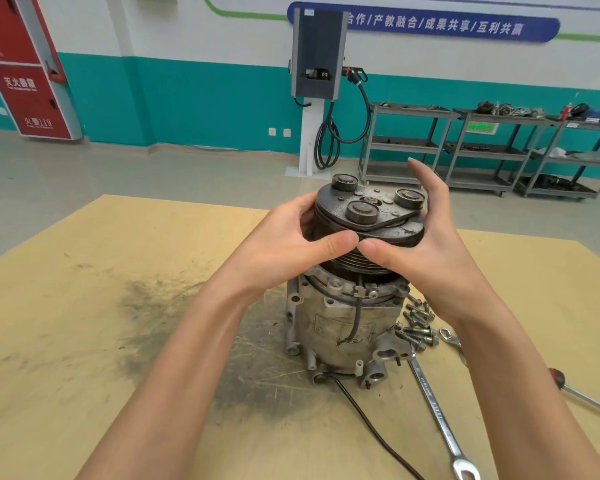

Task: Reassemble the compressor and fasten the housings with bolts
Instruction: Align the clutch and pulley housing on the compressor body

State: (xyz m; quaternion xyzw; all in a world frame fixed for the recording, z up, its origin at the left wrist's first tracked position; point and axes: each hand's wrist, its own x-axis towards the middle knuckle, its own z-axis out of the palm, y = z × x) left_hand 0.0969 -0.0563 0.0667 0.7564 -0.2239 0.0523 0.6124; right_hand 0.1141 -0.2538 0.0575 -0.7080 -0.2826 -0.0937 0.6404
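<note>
My two hands, left and right, gripped one dark grooved clutch pulley (three round dampers on top) atop one upright grey aluminium compressor body.

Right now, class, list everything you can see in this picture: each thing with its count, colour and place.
compressor: one, grey metal, upright on the table centre
pulley: one, dark, on top of the compressor
bolts: a pile, count unclear, dark, right of the compressor
wrenches: two, silver, right of the compressor
screwdriver: one, red and black handle, right edge
table: one, tan, stained
shelving carts: about three, grey, by the far wall
charging station: one, grey, on the far wall
red cabinet: one, far left
hands: left and right, both holding the pulley
</note>
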